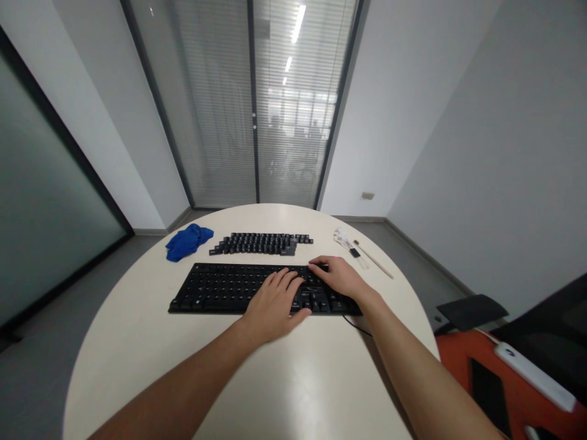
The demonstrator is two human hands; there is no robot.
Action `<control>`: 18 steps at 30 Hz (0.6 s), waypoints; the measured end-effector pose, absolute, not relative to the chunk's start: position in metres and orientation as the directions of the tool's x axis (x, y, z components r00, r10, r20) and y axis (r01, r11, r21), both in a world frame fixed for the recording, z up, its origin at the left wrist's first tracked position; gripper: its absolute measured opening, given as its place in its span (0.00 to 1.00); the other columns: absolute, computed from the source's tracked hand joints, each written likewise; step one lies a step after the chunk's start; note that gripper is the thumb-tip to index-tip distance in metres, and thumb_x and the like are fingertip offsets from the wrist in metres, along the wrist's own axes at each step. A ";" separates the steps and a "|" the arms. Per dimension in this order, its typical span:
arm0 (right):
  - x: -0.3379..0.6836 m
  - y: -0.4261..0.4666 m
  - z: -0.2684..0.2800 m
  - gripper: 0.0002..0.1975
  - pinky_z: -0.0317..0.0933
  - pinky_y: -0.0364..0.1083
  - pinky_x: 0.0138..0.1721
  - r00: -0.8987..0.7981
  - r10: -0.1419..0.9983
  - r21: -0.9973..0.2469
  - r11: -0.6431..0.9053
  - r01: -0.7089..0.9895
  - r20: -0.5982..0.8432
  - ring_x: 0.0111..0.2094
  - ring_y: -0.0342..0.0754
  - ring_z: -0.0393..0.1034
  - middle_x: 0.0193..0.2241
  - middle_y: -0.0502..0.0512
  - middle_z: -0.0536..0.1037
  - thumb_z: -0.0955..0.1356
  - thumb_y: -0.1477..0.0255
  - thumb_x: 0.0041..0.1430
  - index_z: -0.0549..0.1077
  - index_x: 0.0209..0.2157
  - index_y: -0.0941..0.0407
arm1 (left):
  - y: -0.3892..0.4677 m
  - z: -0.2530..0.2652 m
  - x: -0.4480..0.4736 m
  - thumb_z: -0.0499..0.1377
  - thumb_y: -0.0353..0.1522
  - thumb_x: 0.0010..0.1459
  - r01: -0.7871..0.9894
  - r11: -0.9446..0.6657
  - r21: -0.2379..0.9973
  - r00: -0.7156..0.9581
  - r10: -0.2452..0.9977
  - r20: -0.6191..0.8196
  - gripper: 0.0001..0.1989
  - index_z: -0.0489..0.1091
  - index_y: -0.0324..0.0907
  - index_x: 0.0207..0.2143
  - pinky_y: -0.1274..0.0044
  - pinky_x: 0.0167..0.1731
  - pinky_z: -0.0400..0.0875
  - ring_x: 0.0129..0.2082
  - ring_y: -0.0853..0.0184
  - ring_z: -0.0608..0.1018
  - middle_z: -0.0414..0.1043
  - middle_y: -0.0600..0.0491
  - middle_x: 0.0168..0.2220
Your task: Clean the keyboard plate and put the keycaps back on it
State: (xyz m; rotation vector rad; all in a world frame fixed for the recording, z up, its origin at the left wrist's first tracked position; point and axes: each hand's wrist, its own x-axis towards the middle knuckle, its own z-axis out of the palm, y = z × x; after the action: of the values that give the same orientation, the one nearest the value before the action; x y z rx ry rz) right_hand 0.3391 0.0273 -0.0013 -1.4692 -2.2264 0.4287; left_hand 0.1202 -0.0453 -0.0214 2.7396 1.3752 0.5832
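A black keyboard (220, 288) lies across the table, its left and middle part bare of keycaps; keys still sit at its right end. My left hand (274, 302) rests on the keyboard right of its middle, fingers stretched out and thumb apart. At the keyboard's back edge, toward the right, my right hand (339, 276) has thumb and forefinger close together over the keys. Whatever lies between those fingertips is too small to make out. Just behind the keyboard, loose black keycaps (257, 243) stand in rows.
A crumpled blue cloth (188, 241) lies at the back left of the round table (137, 342). At the back right are a wire puller with a black grip (354, 252), some white material (342, 237) and a wooden-handled brush (376, 261). An orange chair (458, 354) stands to the right.
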 end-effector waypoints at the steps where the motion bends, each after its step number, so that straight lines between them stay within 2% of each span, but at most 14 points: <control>1: 0.341 0.030 -0.003 0.18 0.66 0.48 0.51 -0.304 0.932 -0.478 0.361 0.801 0.196 0.47 0.54 0.76 0.45 0.58 0.83 0.64 0.60 0.67 0.80 0.46 0.55 | -0.045 -0.021 0.120 0.56 0.47 0.64 0.771 -0.610 0.183 0.541 0.779 0.318 0.30 0.62 0.39 0.61 0.58 0.65 0.55 0.66 0.50 0.61 0.63 0.42 0.64; 4: 0.350 0.039 -0.009 0.18 0.67 0.47 0.48 -0.196 0.964 -0.486 0.261 0.834 0.182 0.45 0.53 0.77 0.43 0.60 0.83 0.63 0.61 0.67 0.80 0.46 0.56 | -0.046 -0.020 0.120 0.56 0.47 0.64 0.772 -0.608 0.187 0.539 0.781 0.316 0.30 0.62 0.39 0.62 0.58 0.65 0.55 0.66 0.51 0.61 0.62 0.43 0.64; 9: 0.361 0.054 -0.020 0.19 0.65 0.47 0.51 -0.210 0.967 -0.510 0.256 0.821 0.147 0.48 0.53 0.76 0.46 0.59 0.82 0.63 0.61 0.68 0.79 0.48 0.55 | -0.046 -0.020 0.120 0.55 0.47 0.64 0.769 -0.610 0.191 0.543 0.781 0.311 0.31 0.62 0.39 0.63 0.58 0.65 0.54 0.66 0.50 0.61 0.62 0.42 0.64; 14: 0.357 0.068 -0.021 0.18 0.65 0.46 0.49 -0.187 0.973 -0.424 0.227 0.877 0.135 0.46 0.51 0.76 0.46 0.60 0.82 0.65 0.64 0.67 0.75 0.53 0.57 | -0.045 -0.022 0.120 0.54 0.48 0.64 0.768 -0.611 0.191 0.542 0.780 0.314 0.31 0.61 0.39 0.63 0.57 0.65 0.54 0.66 0.49 0.60 0.62 0.42 0.65; 18: 0.348 0.081 -0.017 0.25 0.64 0.47 0.49 -0.195 0.975 -0.357 0.221 0.907 0.109 0.46 0.52 0.75 0.47 0.61 0.81 0.68 0.66 0.62 0.69 0.59 0.59 | -0.044 -0.024 0.120 0.54 0.48 0.65 0.768 -0.611 0.192 0.543 0.780 0.312 0.31 0.61 0.38 0.63 0.57 0.65 0.54 0.66 0.49 0.60 0.62 0.42 0.65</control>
State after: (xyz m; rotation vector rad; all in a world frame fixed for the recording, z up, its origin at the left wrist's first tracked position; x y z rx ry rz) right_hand 0.3484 0.0807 -0.0169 -1.7591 -2.1902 0.3064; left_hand 0.1198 -0.0437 -0.0242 2.7309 1.3705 0.5775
